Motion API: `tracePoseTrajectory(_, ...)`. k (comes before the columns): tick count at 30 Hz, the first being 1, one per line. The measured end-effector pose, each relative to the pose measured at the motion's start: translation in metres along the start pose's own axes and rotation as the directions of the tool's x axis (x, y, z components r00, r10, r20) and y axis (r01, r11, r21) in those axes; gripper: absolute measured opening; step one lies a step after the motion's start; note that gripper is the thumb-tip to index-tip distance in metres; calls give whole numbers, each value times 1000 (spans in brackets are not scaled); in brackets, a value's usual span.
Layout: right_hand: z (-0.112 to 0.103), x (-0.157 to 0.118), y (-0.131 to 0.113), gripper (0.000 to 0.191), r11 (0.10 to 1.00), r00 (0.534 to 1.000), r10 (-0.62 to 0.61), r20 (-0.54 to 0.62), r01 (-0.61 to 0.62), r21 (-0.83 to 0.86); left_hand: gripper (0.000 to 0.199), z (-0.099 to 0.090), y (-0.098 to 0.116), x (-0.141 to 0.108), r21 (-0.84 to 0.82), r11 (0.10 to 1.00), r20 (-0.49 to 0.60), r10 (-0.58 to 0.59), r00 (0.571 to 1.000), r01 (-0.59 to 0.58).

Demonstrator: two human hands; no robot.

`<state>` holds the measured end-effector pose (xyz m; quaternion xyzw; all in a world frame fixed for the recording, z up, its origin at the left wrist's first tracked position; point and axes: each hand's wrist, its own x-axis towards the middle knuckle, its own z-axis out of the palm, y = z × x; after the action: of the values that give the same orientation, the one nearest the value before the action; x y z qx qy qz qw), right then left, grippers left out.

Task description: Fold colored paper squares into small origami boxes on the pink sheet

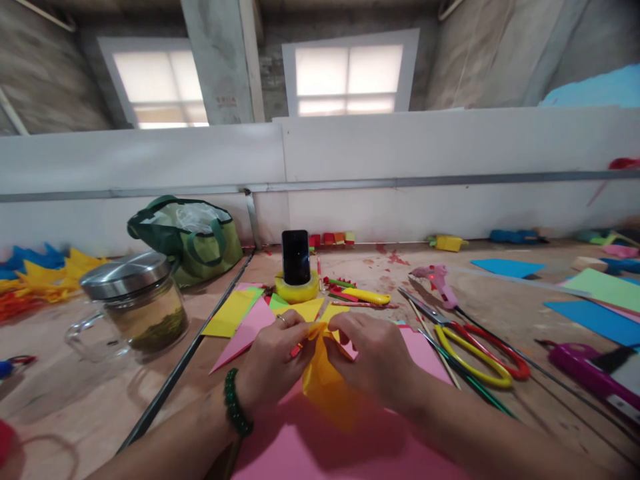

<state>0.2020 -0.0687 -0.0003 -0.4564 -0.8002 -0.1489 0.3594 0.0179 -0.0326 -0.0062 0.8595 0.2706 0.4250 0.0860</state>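
Note:
My left hand (pixel 277 357), with a ring and a green bead bracelet, pinches the top left of a piece of orange-yellow paper (pixel 327 387). On its right side my right hand (pixel 380 353) grips the same paper between thumb and fingers. The fingertips of both hands nearly meet at the gathered top edge, and the lower part hangs down over pink sheets (pixel 300 447). Just beyond the hands lie yellow paper (pixel 233 317) and a yellow cutter (pixel 367 295). A phone (pixel 296 257) stands upright in a yellow tape roll (pixel 297 290).
At left are a glass tea mug (pixel 150 313) and a green bag (pixel 210 250). To the right lie scissors (pixel 475 357), a pink glue gun (pixel 440 283), a purple tool (pixel 585 373) and blue paper sheets (pixel 595 320). A white partition (pixel 400 147) runs behind the table.

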Motion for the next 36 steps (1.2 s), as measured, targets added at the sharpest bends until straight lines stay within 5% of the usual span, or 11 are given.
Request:
tracePoseTrajectory(12, 5, 1, -4, 10, 989, 995, 78, -59, -70, 128, 20, 0, 3, -1, -10, 1000, 28, -9, 1000, 10)
tracePoseTrajectory(22, 1, 1, -5, 10, 964, 999, -11, -32, 20, 265, 18, 1, -1, -2, -22, 1000, -1, -8, 1000, 8)
tracePoseTrajectory(26, -2, 2, -7, 12, 973, 998, 69, -1, -67, 221, 22, -2, -2, -1, -1, 999, -94, 40, 995, -40)
tracePoseTrajectory(36, -3, -2, -7, 15, 998, 996, -47, -73, 50, 44, 17, -3, 3, -2, 14, 1000, -98, 24, 995, -23)
